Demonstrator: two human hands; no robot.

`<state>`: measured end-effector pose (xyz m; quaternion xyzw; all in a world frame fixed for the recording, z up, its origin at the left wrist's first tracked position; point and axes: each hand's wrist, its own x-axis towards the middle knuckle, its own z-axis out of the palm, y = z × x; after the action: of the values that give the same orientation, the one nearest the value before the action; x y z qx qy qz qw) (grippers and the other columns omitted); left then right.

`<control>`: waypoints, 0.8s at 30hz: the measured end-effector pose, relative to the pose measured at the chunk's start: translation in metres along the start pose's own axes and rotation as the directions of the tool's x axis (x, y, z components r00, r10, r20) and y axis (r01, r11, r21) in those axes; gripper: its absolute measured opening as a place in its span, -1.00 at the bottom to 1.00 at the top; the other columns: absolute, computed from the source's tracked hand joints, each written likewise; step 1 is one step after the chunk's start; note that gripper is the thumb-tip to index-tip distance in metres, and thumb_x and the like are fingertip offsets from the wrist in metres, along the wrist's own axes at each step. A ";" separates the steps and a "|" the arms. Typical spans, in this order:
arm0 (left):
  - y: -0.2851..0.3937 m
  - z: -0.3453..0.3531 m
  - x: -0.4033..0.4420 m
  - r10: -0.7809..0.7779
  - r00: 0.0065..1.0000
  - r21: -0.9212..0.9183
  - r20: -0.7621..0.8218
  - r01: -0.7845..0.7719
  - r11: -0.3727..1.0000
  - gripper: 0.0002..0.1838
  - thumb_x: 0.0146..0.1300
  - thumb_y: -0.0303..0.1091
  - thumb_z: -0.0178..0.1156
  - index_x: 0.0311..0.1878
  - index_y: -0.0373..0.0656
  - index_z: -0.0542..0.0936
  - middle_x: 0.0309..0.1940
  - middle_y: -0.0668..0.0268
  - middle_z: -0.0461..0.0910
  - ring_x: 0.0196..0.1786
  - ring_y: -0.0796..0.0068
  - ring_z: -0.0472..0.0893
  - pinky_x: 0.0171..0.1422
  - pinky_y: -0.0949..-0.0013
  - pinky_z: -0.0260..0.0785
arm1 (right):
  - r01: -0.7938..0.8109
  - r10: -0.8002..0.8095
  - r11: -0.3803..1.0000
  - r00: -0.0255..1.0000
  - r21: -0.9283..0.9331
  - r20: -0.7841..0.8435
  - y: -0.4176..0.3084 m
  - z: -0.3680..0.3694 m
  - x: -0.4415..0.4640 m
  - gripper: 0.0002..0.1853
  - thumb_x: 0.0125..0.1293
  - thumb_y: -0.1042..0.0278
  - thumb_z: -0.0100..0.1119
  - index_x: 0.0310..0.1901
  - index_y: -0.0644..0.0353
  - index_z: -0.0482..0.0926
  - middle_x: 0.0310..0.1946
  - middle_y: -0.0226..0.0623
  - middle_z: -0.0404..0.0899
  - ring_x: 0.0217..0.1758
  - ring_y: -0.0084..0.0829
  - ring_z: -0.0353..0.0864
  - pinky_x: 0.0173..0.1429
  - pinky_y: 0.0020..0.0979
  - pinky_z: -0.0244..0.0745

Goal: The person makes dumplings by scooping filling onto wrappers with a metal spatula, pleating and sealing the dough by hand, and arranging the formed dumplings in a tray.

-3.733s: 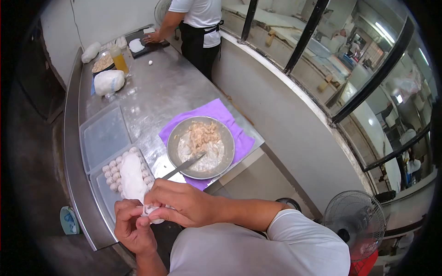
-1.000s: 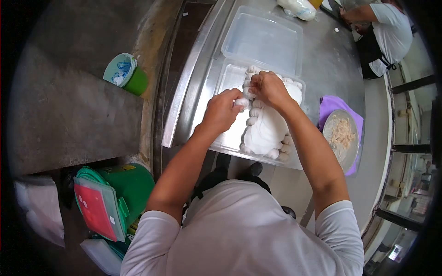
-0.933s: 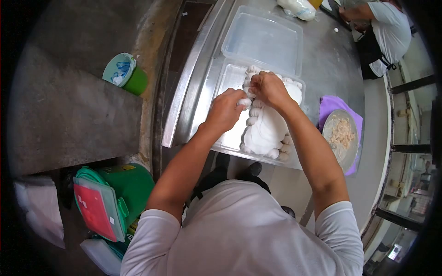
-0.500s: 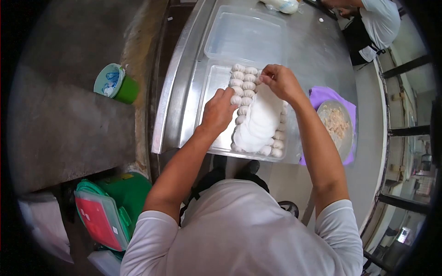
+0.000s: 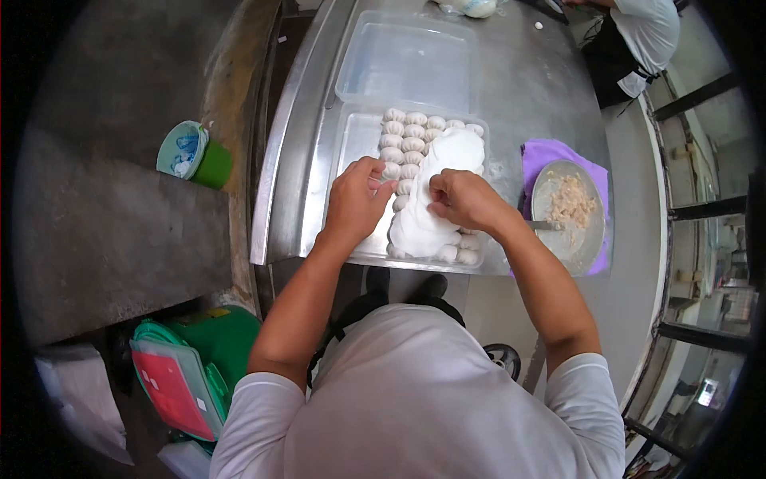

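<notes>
Rows of pleated white dumplings (image 5: 413, 144) fill part of a clear plastic tray (image 5: 351, 144) on the metal table. Across them lies a long overlapping pile of thin, round white dumpling wrappers (image 5: 423, 227). My right hand (image 5: 469, 199) is over the pile's right side, its thumb and fingers pinched at a wrapper, though the fingertips are partly hidden. Beside the leftmost row is my left hand (image 5: 355, 203), with thumb and forefinger apart and a gap between them.
An upturned-looking clear plastic container (image 5: 407, 60) lies beyond the tray. To the right, a bowl of pale filling (image 5: 570, 203) with a metal utensil (image 5: 546, 226) rests on a purple cloth (image 5: 535, 160). A co-worker (image 5: 638, 40) stands at the far right. A green bin (image 5: 211, 164) is on the left.
My right hand has come down and nearer from the far end of the rows to the middle of the wrapper pile. My left hand has shifted slightly away from the dumplings. The view has moved a little.
</notes>
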<state>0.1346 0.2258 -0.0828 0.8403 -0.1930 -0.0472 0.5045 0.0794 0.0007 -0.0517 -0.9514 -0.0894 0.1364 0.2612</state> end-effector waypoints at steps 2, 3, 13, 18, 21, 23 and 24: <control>-0.003 -0.003 -0.001 -0.043 0.999 -0.029 -0.030 0.042 0.999 -0.69 0.20 -0.36 0.45 -0.05 -0.28 0.63 -0.19 0.09 0.70 -0.21 0.25 0.72 -0.07 0.24 0.57 | 0.025 -0.026 0.999 0.999 -0.038 -0.025 -0.003 0.002 -0.001 -0.79 0.17 0.30 0.40 -0.31 0.25 0.62 -0.30 -0.07 0.64 -0.19 -0.03 0.67 -0.08 -0.10 0.55; -0.004 -0.005 -0.002 -0.089 0.994 -0.059 -0.059 0.085 0.995 -0.69 0.21 -0.34 0.45 -0.06 -0.30 0.64 -0.22 0.11 0.72 -0.23 0.30 0.72 -0.09 0.29 0.58 | 0.049 -0.053 0.996 0.997 -0.076 -0.048 -0.004 0.003 -0.002 -0.80 0.17 0.31 0.39 -0.32 0.25 0.61 -0.31 -0.11 0.63 -0.22 -0.06 0.67 -0.11 -0.13 0.55; -0.009 -0.012 -0.011 -0.149 0.985 -0.129 -0.089 0.136 0.982 -0.69 0.25 -0.27 0.45 -0.09 -0.30 0.66 -0.31 0.20 0.73 -0.26 0.44 0.68 -0.10 0.35 0.57 | 0.070 -0.082 0.983 0.995 -0.172 -0.063 -0.008 0.005 -0.003 -0.83 0.20 0.32 0.29 -0.28 0.25 0.66 -0.24 -0.06 0.62 -0.17 0.00 0.69 -0.07 -0.06 0.61; -0.026 0.002 0.001 -0.118 0.992 -0.427 -0.052 0.085 0.900 -0.45 0.46 -0.26 0.24 0.38 -0.38 0.44 0.25 0.00 0.59 0.26 0.30 0.62 0.32 0.33 0.45 | 0.100 -0.111 0.979 0.992 -0.175 -0.053 -0.010 0.002 -0.006 -0.83 0.19 0.38 0.27 -0.22 0.25 0.65 -0.21 -0.06 0.59 -0.19 0.01 0.68 -0.09 -0.06 0.61; -0.036 0.016 0.028 -0.130 0.991 -0.484 0.033 0.130 0.866 -0.37 0.57 -0.20 0.08 0.53 -0.39 0.24 0.44 -0.03 0.41 0.46 0.25 0.45 0.51 0.29 0.28 | 0.099 -0.119 0.982 0.986 -0.161 -0.118 -0.005 0.010 -0.004 -0.81 0.17 0.45 0.27 -0.17 0.27 0.61 -0.20 -0.04 0.56 -0.21 0.04 0.68 -0.10 -0.05 0.60; -0.048 0.024 0.044 -0.125 0.989 -0.389 0.078 0.146 0.910 -0.37 0.58 -0.16 0.05 0.53 -0.38 0.25 0.45 -0.03 0.40 0.48 0.24 0.43 0.53 0.29 0.24 | 0.110 -0.126 0.988 0.980 -0.111 -0.151 -0.003 0.014 -0.003 -0.83 0.18 0.49 0.26 -0.18 0.27 0.58 -0.19 -0.06 0.54 -0.20 0.02 0.66 -0.10 -0.08 0.58; -0.045 0.024 0.048 -0.126 0.984 -0.287 0.129 0.158 0.945 -0.37 0.59 -0.13 0.02 0.53 -0.37 0.26 0.46 -0.04 0.40 0.49 0.24 0.40 0.55 0.29 0.21 | 0.119 -0.127 0.991 0.975 -0.055 -0.184 -0.003 0.016 -0.004 -0.85 0.20 0.53 0.25 -0.19 0.28 0.56 -0.18 -0.09 0.52 -0.20 0.01 0.63 -0.10 -0.10 0.57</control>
<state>0.1846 0.2065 -0.1279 0.7631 -0.1499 -0.1576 0.6085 0.0707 0.0095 -0.0625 -0.9581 -0.1263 0.0278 0.2555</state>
